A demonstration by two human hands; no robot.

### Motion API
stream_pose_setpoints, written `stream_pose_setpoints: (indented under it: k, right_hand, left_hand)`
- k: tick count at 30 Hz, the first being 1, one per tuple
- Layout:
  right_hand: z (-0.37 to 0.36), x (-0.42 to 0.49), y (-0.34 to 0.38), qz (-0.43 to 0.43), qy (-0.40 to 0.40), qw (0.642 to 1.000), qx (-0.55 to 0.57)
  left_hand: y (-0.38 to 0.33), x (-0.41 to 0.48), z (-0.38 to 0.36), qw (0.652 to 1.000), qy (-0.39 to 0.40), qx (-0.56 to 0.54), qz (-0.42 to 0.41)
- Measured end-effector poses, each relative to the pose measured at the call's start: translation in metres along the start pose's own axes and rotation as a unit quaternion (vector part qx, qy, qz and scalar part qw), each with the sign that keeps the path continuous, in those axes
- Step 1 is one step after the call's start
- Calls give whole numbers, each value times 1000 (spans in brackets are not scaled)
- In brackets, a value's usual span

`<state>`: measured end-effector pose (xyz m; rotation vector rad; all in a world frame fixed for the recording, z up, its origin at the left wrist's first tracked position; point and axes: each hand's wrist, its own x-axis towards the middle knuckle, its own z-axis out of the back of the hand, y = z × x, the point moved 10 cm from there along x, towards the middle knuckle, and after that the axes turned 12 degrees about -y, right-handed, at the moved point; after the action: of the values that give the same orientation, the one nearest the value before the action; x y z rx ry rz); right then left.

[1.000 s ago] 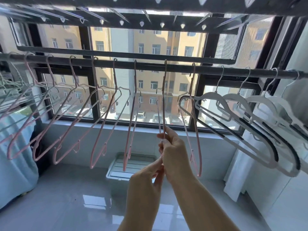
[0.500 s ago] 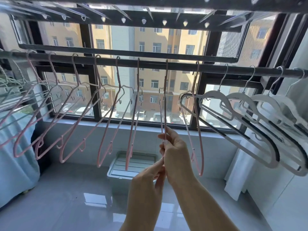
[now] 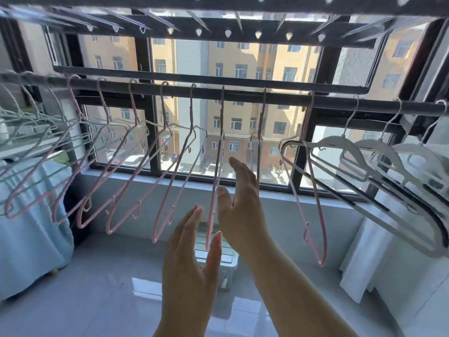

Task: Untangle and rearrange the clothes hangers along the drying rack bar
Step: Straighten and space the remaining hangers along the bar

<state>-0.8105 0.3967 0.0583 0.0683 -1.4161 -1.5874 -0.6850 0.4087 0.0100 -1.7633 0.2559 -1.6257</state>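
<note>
Your left hand (image 3: 192, 259) and right hand (image 3: 243, 203) are flat, apart and gripping nothing; between them hangs one edge-on pink hanger (image 3: 213, 203); I count eight pink hangers (image 3: 109, 231) on the drying rack bar (image 3: 243, 94), then three white hangers (image 3: 345, 144) rightward; those further left blur.

Head view, close below rack bar (image 3: 243, 94), facing window (image 3: 243, 57); edges seemingly warped.

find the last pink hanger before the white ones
The last pink hanger hangs right of centre in the head view on the drying rack bar, between the right hand and the white hangers.
</note>
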Motion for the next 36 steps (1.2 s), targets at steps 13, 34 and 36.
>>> stream_pose_setpoints:
  k: [13,34,36]
  right_hand:
    - [-45,10,-41,-214,40,956,198]
    - [-45,2,-37,-221,87,952,194]
    - [-45,-5,-36,-202,102,964,142]
  left_hand:
    - [29,-9,-25,995,69,-20,63]
    - [30,-10,-28,992,92,-41,75]
    - [33,-12,-27,990,102,-59,79]
